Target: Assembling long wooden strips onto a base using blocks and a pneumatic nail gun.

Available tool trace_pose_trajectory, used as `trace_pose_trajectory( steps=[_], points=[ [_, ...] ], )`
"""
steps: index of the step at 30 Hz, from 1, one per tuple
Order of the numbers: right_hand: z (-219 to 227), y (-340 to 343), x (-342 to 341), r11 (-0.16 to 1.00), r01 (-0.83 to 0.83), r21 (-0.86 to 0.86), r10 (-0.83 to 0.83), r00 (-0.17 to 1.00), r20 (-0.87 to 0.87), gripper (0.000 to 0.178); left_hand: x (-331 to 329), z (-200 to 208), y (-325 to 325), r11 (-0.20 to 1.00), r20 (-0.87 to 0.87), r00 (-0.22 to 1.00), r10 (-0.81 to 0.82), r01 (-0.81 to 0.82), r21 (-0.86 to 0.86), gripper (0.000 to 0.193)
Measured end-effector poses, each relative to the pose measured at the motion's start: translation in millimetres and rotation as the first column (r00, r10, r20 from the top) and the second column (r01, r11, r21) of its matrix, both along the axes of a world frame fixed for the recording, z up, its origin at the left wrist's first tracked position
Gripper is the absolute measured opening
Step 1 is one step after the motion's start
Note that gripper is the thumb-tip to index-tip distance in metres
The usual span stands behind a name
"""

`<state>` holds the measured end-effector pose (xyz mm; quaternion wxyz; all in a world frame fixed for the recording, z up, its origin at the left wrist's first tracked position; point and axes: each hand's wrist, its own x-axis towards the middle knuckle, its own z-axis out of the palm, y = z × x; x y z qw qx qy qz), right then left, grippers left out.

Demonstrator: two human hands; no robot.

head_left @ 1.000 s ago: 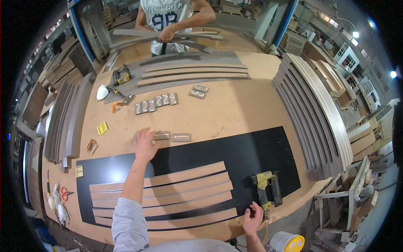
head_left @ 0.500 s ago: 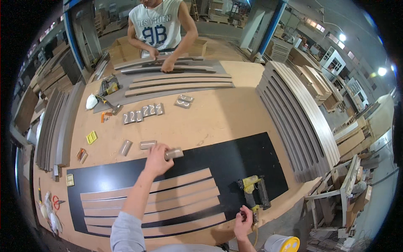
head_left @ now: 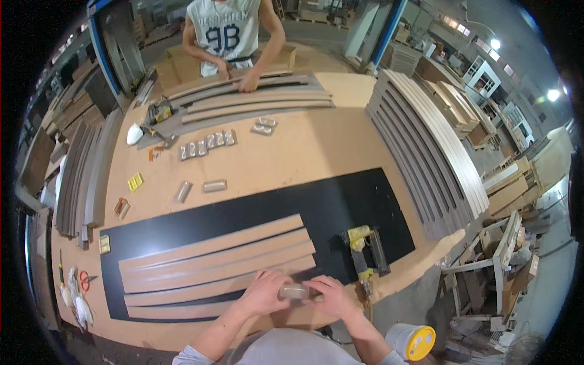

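A small grey-brown block point(head_left: 294, 292) with a pale streak on its face sits between my two hands, close to the table's near edge. My left hand point(head_left: 265, 294) grips its left end, and the fingers of my right hand point(head_left: 332, 297) close on its right end. Just beyond and to the left, several curved tan strips point(head_left: 219, 255) lie side by side on a black board point(head_left: 340, 201). To the right on that board lies a yellow and black nail gun point(head_left: 365, 252). Two more blocks, one upright-angled point(head_left: 183, 191) and one lengthwise point(head_left: 215, 185), rest past the board.
Several blocks with white glue squiggles point(head_left: 207, 143) lie farther back. A co-worker point(head_left: 231, 42) handles strips across the table. Stacked slats point(head_left: 426, 158) stand at the right, grey boards point(head_left: 88, 176) at the left. A lidded bucket point(head_left: 410, 340) is on the floor.
My left hand has brought the block from the far side of the board back toward me. My right hand has moved left from beside the nail gun and taken the block's other end.
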<state>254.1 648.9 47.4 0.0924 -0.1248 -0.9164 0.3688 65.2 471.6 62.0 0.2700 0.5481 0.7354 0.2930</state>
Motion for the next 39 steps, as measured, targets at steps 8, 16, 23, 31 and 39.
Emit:
trace_pose_trajectory(
  steps=[8, 16, 23, 31, 39],
  points=[
    [-4, 21, 41, 0.939, 0.334, -0.083, -0.336, 0.942, -0.009, 0.044, 8, -30, 10, 0.984, -0.067, 0.988, 0.142, -0.134, 0.12, 0.05],
    [2, 48, 53, 0.865, 0.5, -0.036, -0.495, 0.864, 0.098, 0.044, 28, -57, 43, 0.984, -0.437, 0.882, 0.178, -0.169, 0.059, 0.043],
    [-5, 71, 34, 0.909, 0.396, 0.131, -0.413, 0.901, 0.136, 0.042, 17, -40, 48, 0.959, -0.202, 0.938, 0.282, -0.272, 0.077, 0.052],
    [-32, 77, -26, 0.988, 0.025, 0.151, -0.062, 0.967, 0.245, 0.049, 9, -21, 35, 0.967, -0.077, 0.967, 0.245, -0.249, -0.05, 0.053],
    [-43, 88, -30, 0.993, -0.031, 0.116, 0.011, 0.985, 0.169, 0.053, 16, -46, 50, 0.97, -0.167, 0.956, 0.241, -0.229, 0.085, 0.05]
  ],
)
